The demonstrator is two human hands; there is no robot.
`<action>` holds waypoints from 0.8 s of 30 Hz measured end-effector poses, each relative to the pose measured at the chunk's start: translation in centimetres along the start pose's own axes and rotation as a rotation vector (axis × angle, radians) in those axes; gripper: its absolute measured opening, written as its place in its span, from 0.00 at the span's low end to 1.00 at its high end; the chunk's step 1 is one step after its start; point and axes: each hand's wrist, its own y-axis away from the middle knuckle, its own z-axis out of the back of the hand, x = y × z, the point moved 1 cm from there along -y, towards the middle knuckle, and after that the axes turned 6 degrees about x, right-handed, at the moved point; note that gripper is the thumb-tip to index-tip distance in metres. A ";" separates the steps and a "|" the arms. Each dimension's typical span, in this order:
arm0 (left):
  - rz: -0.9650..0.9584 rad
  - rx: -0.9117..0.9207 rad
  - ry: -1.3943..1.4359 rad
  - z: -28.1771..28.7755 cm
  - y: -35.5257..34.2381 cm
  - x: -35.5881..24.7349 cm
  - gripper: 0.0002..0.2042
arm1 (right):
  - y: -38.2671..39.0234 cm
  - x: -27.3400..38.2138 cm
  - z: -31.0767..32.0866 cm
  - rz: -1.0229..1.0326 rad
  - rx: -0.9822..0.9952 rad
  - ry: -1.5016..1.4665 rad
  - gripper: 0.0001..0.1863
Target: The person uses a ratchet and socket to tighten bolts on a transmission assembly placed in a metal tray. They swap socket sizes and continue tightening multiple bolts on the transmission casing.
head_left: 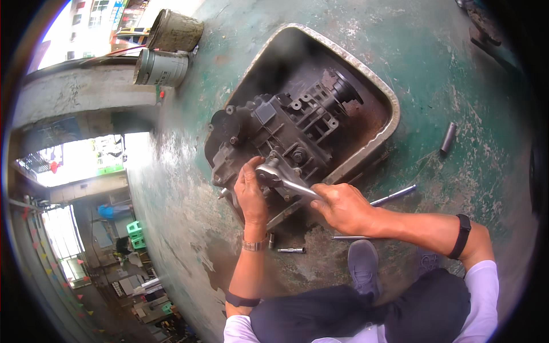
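Observation:
A greasy metal gearbox point(246, 137) lies in a dark, light-rimmed tub point(393, 108) on the floor. Across its near side is a ratchet wrench point(297, 187), its round head over a bolt area of the housing. My right hand point(346, 208) is closed round the wrench's handle. At the ratchet head, my left hand point(250, 194) has its fingers bent against the head and the socket below it; the fingertips are partly hidden. A dark gear point(345, 88) sits at the gearbox's far end.
Near my shoes point(363, 266) lie a short socket extension point(291, 250), a small socket point(271, 240) and metal bars point(394, 194). A steel tube point(449, 138) rests at the right. Two buckets point(162, 67) stand at the far left, with green stools point(135, 234) nearer.

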 end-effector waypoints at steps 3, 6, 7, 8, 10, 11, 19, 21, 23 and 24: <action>-0.032 0.009 -0.125 -0.7 -0.2 0.1 0.22 | -0.2 -0.2 -0.3 0.046 -0.022 -0.018 0.10; -0.019 -0.044 -0.089 -1.1 -0.5 0.4 0.20 | -0.5 -0.6 -0.4 0.039 0.012 -0.060 0.10; -0.008 -0.048 -0.079 -1.1 -0.5 0.5 0.19 | -0.7 -0.7 -0.5 0.041 0.015 -0.077 0.10; 0.000 -0.052 -0.055 -1.2 -0.7 0.5 0.19 | -0.8 -0.8 -0.5 0.035 0.031 -0.087 0.10; 0.022 -0.059 0.005 -1.2 -0.8 0.7 0.18 | -1.1 -1.0 -0.4 0.021 0.048 -0.099 0.10; 0.015 -0.067 -0.049 -1.2 -0.9 0.7 0.18 | -1.3 -1.1 -0.3 0.015 0.049 -0.100 0.10; -0.087 -0.063 -0.292 -1.5 -1.9 0.7 0.23 | -1.6 -2.1 0.1 0.007 0.068 -0.142 0.13; -0.071 -0.053 -0.312 -1.7 -1.9 0.3 0.25 | -1.7 -2.4 0.0 0.019 0.068 -0.151 0.13; -0.033 -0.033 -0.320 -1.8 -1.8 0.0 0.28 | -1.7 -2.6 -0.2 -0.005 0.067 -0.137 0.14; -0.003 -0.019 -0.318 -1.8 -1.7 -0.2 0.29 | -1.7 -2.6 -0.3 -0.015 0.058 -0.130 0.14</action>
